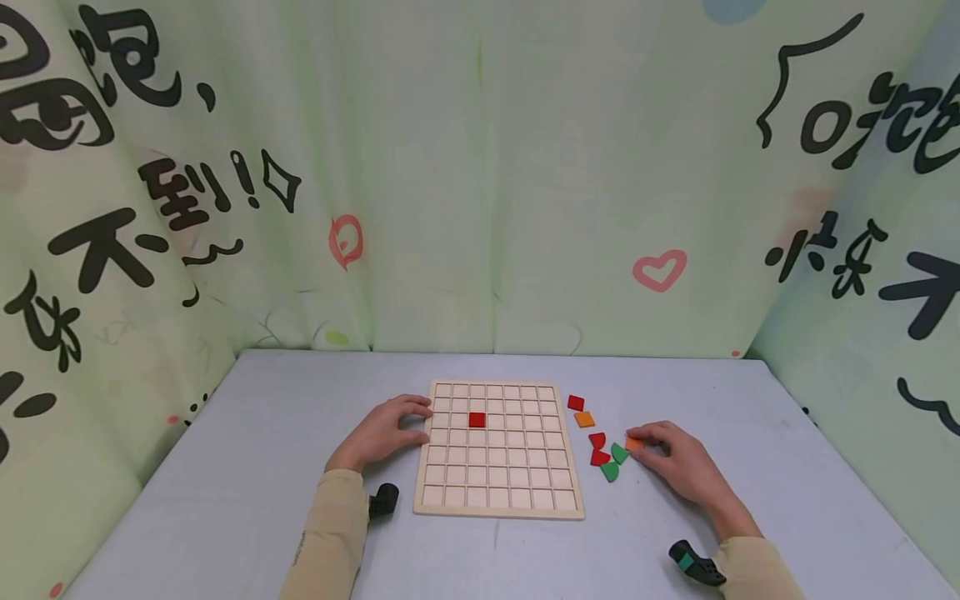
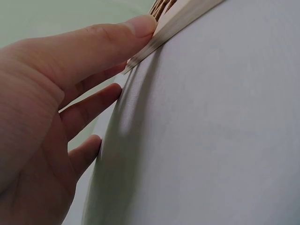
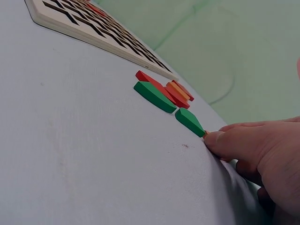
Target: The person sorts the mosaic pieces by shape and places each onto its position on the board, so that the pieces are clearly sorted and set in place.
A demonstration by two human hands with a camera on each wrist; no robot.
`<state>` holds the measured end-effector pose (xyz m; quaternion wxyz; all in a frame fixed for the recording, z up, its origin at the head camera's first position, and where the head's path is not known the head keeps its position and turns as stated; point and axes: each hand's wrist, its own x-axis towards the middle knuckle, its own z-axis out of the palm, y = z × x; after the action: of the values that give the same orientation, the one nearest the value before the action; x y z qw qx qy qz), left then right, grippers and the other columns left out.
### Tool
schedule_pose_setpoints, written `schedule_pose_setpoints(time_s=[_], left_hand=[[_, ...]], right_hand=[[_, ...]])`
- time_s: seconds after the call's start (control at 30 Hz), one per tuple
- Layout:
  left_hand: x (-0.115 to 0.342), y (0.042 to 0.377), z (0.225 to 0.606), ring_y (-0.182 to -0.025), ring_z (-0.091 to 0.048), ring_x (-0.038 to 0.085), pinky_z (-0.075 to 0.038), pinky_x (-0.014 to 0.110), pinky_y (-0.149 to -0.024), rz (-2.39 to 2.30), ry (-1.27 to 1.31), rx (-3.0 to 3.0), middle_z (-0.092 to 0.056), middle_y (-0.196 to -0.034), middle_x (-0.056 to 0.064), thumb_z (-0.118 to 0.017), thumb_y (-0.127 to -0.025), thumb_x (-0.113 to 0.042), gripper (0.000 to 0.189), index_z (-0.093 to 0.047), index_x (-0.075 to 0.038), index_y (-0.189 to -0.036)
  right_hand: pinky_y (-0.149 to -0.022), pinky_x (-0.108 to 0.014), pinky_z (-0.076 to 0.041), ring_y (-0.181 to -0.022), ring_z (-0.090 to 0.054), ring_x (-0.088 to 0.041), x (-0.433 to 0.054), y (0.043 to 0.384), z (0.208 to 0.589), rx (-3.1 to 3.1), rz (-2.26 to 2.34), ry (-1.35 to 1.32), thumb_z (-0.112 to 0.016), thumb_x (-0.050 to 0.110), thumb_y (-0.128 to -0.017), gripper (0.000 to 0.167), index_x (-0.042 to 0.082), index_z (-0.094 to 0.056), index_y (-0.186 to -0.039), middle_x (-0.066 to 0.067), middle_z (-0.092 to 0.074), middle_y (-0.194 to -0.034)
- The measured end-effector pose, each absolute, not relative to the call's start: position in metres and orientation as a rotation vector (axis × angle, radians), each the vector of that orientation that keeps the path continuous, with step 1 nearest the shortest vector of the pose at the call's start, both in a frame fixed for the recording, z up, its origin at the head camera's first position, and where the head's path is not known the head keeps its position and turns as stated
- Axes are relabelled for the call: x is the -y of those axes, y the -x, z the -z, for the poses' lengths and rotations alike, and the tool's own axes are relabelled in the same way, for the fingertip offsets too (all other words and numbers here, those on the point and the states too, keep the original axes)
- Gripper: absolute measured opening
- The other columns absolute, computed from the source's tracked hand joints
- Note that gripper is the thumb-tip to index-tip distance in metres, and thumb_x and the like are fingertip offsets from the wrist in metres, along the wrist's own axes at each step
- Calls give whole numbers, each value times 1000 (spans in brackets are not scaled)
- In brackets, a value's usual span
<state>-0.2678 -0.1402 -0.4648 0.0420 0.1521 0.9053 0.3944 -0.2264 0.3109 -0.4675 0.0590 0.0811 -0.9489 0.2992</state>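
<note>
Pinching an orange piece (image 1: 633, 445) between thumb and fingers, the right hand (image 1: 678, 467) is right of the gridded board (image 1: 495, 512), near the outer of two green pieces (image 1: 618, 452). The left hand (image 1: 382, 429), its fingers loosely extended and released, touches the board's left edge. One compartment, third row from the board's far edge and third column from its left, contains a red square (image 1: 477, 420). Right of the board, a second red square (image 1: 576, 403), an orange square (image 1: 584, 420) and two red pieces (image 1: 597, 440) lie on the worktop (image 1: 247, 483).
</note>
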Motion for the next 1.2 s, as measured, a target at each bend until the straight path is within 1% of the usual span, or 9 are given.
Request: schedule_pose_setpoints(time_s=[0.27, 0.4, 0.53, 0.73, 0.83, 1.03, 1.1, 1.2], left_hand=[[140, 268, 465, -136, -42, 27, -34, 45, -113, -1203, -468, -2772, -55, -138, 1, -79, -82, -14, 37, -70, -8, -117], [140, 268, 466, -136, -42, 26, -33, 44, -113, -1212, -456, -2769, -55, -138, 0, -80, -82, -14, 37, -70, -8, -117], [140, 268, 464, -136, -41, 27, -34, 45, -113, -1201, -466, -2772, -55, -138, 1, -79, -82, -14, 37, -70, -8, -118], [140, 268, 464, -136, -41, 27, -33, 45, -113, -1197, -446, -2768, -55, -138, 0, -79, -82, -15, 37, -70, -8, -118], [139, 268, 464, -136, -41, 26, -33, 45, -114, -1213, -432, -2759, -55, -138, 0, -79, -82, -15, 37, -71, -9, -117], [139, 268, 463, -136, -41, 26, -33, 44, -114, -1219, -425, -2760, -55, -138, -1, -80, -82, -15, 36, -71, -9, -117], [139, 268, 463, -136, -42, 26, -34, 45, -113, -1215, -433, -2764, -55, -138, 0, -80, -82, -15, 36, -71, -9, -116], [140, 268, 463, -136, -42, 27, -34, 45, -113, -1207, -445, -2765, -55, -138, 1, -79, -82, -14, 36, -71, -8, -116]], right_hand=[[-98, -59, -45, -115, -54, -38, -312, 225, 468, 2867, -913, -277, -69, 9, -89, 31, 3, -68, -120, -16, -62, -117], [-98, -59, -45, -114, -54, -38, -312, 224, 466, 2867, -920, -287, -68, 8, -90, 29, 3, -69, -118, -15, -63, -116], [-97, -57, -46, -113, -55, -36, -312, 225, 464, 2873, -928, -262, -68, 12, -92, 30, 3, -67, -120, -16, -63, -117], [-90, -47, -52, -107, -56, -30, -308, 229, 459, 2860, -954, -190, -67, 24, -94, 39, 5, -63, -128, -16, -61, -122], [-90, -42, -52, -109, -57, -29, -305, 233, 456, 2836, -964, -197, -67, 25, -95, 39, 6, -63, -129, -15, -60, -124], [-85, -23, -52, -111, -56, -27, -287, 245, 449, 2791, -994, -269, -68, 23, -93, 38, 8, -64, -129, -11, -61, -123], [-84, -22, -52, -109, -56, -26, -280, 249, 446, 2788, -1015, -291, -69, 23, -93, 38, 8, -65, -128, -11, -61, -122], [-84, -25, -54, -106, -57, -25, -268, 255, 442, 2791, -1042, -325, -69, 21, -93, 36, 8, -65, -126, -10, -61, -121]])
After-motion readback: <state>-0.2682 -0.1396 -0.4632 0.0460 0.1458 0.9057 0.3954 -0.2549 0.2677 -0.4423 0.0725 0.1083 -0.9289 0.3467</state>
